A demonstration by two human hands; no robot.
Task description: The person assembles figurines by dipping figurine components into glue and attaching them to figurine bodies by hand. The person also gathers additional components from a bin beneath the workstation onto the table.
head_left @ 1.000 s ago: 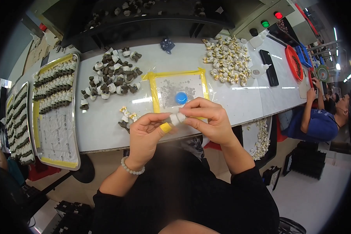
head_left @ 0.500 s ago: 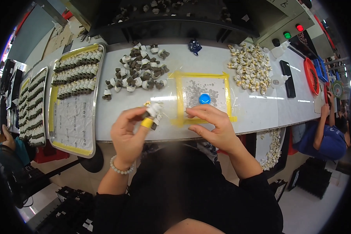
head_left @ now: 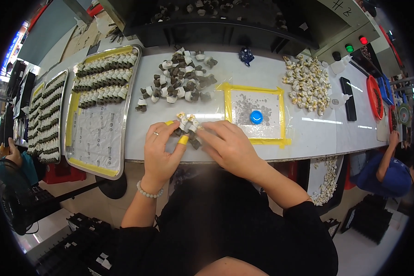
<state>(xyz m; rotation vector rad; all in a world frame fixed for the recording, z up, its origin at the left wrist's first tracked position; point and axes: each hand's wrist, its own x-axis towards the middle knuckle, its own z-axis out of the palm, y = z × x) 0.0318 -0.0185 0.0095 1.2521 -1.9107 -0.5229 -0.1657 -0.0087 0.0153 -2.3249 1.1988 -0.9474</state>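
Small white and dark figurines [head_left: 188,124] with yellowish tops stand close together in front of me. My left hand [head_left: 160,149], with yellow tape on its fingers, is closed around their left side. From the right, my right hand [head_left: 232,146] presses its bent fingers against the rightmost figurine; this hand is slightly blurred and its thumb is partly hidden. Just behind lies a loose pile of dark and white figurine pieces [head_left: 175,76]. To the right of my hands is a yellow-taped square [head_left: 280,110] with a blue round cap [head_left: 256,117] on it.
Rows of figurines fill part of a metal tray [head_left: 119,156] at left, with another tray [head_left: 50,152] beyond. White-yellow pieces [head_left: 307,85] are heaped at right near a black phone [head_left: 348,99]. A dark machine [head_left: 207,34] borders the table's back. Another person [head_left: 386,170] sits far right.
My right hand has moved left from beside the taped square and now touches the figurines. My left hand has turned and steadied around them. The view has shifted slightly.
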